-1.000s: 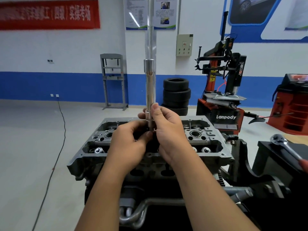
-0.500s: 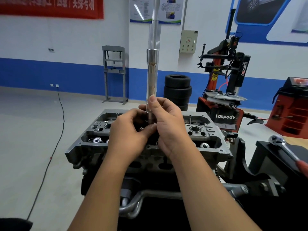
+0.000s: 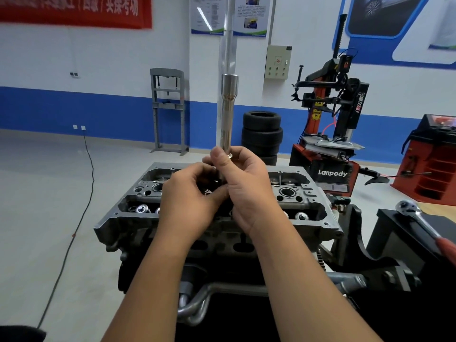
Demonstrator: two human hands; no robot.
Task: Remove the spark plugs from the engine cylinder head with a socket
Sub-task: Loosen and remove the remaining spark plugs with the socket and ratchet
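Observation:
A long chrome socket on an extension bar (image 3: pixel 228 112) stands upright over the middle of the grey engine cylinder head (image 3: pixel 308 219), its top running out of view. My right hand (image 3: pixel 246 188) grips the socket's lower end, thumb against its rim. My left hand (image 3: pixel 190 198) pinches something small and dark just under the socket's mouth; I cannot tell if it is a spark plug. The hands hide the middle plug wells. Open round wells show at the left (image 3: pixel 158 186) and right (image 3: pixel 286 192) of the head.
A ratchet wrench with a red handle (image 3: pixel 419 220) lies on a black stand at the right. Behind stand a red tyre changer (image 3: pixel 330 134), stacked tyres (image 3: pixel 261 134), a grey press frame (image 3: pixel 169 109) and a red cabinet (image 3: pixel 434 159). A black cable (image 3: pixel 81 213) runs across the floor at left.
Both hands and the socket have stayed together above the head, the fingers shifting slightly at the socket's lower end. The view has tilted a little; the scene sits lower in frame.

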